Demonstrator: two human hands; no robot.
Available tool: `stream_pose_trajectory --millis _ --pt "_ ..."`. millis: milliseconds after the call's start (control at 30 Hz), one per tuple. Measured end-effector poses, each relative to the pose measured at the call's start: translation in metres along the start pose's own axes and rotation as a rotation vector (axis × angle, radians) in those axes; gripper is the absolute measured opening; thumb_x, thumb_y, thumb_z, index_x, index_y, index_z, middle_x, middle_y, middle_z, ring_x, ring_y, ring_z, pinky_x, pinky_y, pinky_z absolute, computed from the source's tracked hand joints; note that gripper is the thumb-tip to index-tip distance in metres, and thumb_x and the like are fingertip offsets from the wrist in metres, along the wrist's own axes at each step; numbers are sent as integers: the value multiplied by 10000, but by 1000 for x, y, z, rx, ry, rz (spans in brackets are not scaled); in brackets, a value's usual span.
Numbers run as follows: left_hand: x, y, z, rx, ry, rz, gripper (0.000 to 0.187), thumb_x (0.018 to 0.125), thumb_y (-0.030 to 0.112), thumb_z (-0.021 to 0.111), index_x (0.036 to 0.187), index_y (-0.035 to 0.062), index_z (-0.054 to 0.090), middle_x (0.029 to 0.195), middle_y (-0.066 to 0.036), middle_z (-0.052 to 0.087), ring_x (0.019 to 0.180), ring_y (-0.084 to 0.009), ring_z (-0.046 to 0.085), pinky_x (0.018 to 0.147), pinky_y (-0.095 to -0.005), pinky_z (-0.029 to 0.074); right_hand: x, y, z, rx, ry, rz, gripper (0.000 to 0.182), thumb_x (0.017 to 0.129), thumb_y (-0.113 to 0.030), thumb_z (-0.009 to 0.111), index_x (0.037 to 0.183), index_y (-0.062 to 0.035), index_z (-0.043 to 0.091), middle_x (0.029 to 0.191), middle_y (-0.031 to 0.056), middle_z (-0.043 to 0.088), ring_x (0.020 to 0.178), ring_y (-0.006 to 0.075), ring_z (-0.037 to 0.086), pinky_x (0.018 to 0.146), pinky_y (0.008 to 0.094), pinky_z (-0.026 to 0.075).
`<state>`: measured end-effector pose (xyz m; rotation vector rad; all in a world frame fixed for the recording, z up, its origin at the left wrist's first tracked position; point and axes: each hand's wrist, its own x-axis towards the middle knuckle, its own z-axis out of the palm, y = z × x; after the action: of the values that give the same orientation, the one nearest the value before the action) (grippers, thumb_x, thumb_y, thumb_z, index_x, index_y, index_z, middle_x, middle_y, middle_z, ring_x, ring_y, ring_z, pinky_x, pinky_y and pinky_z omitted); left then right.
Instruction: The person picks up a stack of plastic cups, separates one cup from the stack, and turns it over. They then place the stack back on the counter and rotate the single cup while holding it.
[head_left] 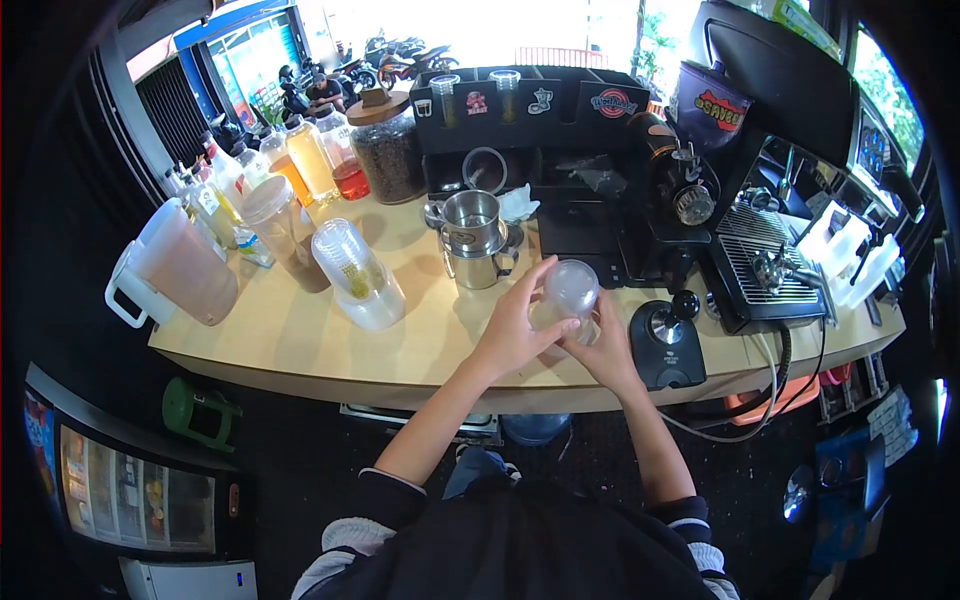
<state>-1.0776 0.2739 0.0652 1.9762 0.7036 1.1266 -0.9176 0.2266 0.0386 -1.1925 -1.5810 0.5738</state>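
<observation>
Cup handling: thin clear plastic, two-hand hold

Cup is a clear plastic cup [570, 295], held up between both my hands just above the wooden counter [300, 340], a bit in front of the black drawer box [585, 230]. My left hand [515, 330] is closed on the left wall w/ thumb and fingers wrapped around; my right hand [605, 345] presses on the lower right side from below. Both hands are clamped on it, not apart.

I judge it very light and prob. empty, since I see through it. Wall looks thin and soft, so it will buckle or crack if squeezed hard. Smooth surface, maybe slippery. Best hold, I think: near rim or base, where it is stiffer, w/ gentle pressure, not mid-wall.

Left of the drawer box stand the steel pitchers [475, 240]; further left lies a stack of clear cups [355, 270]. Right of the box, in front, sits the tamper [665, 335].
</observation>
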Motion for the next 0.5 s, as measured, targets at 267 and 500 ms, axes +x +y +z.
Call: stream_pose_trajectory --millis 267,500 --pt "-9 -9 -4 -24 -27 -30 751 788 255 687 1367 25 270 1311 -189 418 1210 -291 430 966 -398 388 6 -3 4 -13 -8 17 720 644 -118 753 1242 -3 369 1132 173 540 1089 265 535 914 362 427" --pt "36 22 -53 53 63 165 693 823 286 639 1352 13 284 1299 -196 418 1165 -299 458 926 -397 392 84 -41 -20 173 79 -56 724 603 -164 800 1187 7 408 1090 148 569 1032 216 565 883 359 458"
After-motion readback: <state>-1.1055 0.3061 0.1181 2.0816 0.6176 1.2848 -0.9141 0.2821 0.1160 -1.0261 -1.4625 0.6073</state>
